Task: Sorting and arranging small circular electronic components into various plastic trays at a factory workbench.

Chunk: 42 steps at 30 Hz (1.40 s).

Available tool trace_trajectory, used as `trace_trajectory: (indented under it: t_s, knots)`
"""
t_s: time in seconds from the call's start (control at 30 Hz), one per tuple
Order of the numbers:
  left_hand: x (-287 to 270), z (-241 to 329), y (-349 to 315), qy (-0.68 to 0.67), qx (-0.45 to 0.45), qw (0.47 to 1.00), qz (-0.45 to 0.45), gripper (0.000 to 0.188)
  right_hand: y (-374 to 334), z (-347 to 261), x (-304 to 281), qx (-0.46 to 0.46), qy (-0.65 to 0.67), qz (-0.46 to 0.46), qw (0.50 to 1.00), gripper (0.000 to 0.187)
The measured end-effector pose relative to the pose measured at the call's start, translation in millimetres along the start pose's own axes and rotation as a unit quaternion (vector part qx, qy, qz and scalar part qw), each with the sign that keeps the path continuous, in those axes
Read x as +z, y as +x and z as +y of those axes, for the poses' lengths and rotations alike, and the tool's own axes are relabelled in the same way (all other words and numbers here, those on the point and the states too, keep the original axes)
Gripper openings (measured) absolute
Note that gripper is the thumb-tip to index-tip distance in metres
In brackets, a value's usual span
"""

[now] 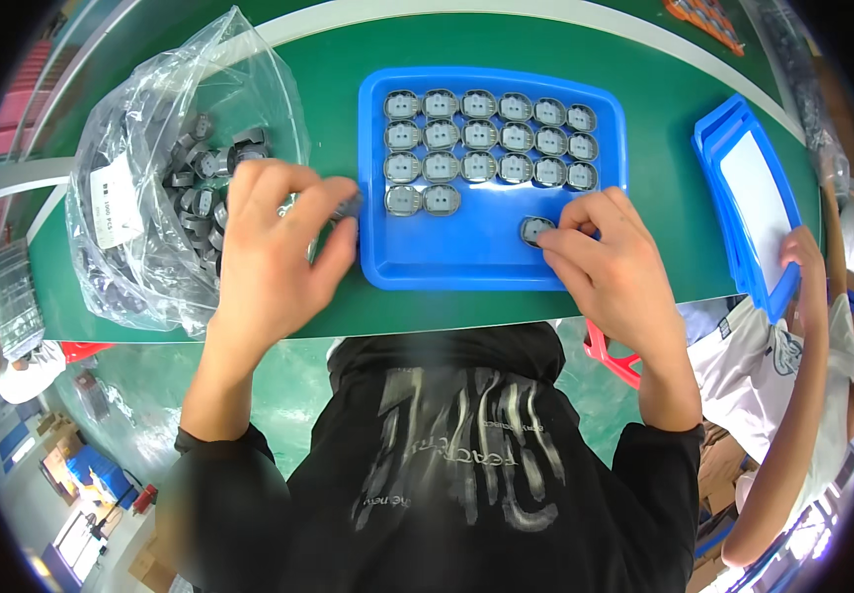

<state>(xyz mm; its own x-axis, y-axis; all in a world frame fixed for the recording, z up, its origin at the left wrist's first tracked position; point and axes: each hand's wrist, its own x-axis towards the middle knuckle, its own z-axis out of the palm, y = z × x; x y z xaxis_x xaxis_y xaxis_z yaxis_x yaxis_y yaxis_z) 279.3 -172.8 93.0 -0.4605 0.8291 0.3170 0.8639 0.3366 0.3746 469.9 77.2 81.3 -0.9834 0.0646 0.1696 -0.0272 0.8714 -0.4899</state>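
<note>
Two hands (274, 232), two held parts (535, 230), twenty rowed parts (479, 135) (grey)

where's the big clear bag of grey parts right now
In the head view, the bag is on the left of the green table, just beyond the left hand from the blue tray in the middle.

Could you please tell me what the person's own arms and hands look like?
The left hand and right hand are bare, with no gloves, watch or bracelet to be seen. The black sleeves end partway down the arms, leaving the wrists uncovered. The right one looks plain; part of the left is blurred. No cables show on either arm.
</note>
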Motion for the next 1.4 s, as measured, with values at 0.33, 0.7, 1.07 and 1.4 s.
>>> trace_trajectory:
  t_s: [0.33,0.7,1.07,1.4]
  knots:
    - [6,24,8,-0.047,0.036,0.998,-0.013,0.023,5,-3,11,-0.003,0.035,0.020,0.999,0.018]
    - [68,76,19,-0.076,0.075,0.994,-0.016,0.010,0,6,3,-0.010,-0.002,0.025,1.000,0.017]
    - [54,55,37,-0.059,0.145,0.982,-0.110,0.018,13,13,13,-0.053,0.026,0.030,0.998,0.014]
    - [66,56,39,-0.052,0.084,0.995,-0.014,0.015,13,13,10,-0.044,0.026,0.026,0.998,0.010]
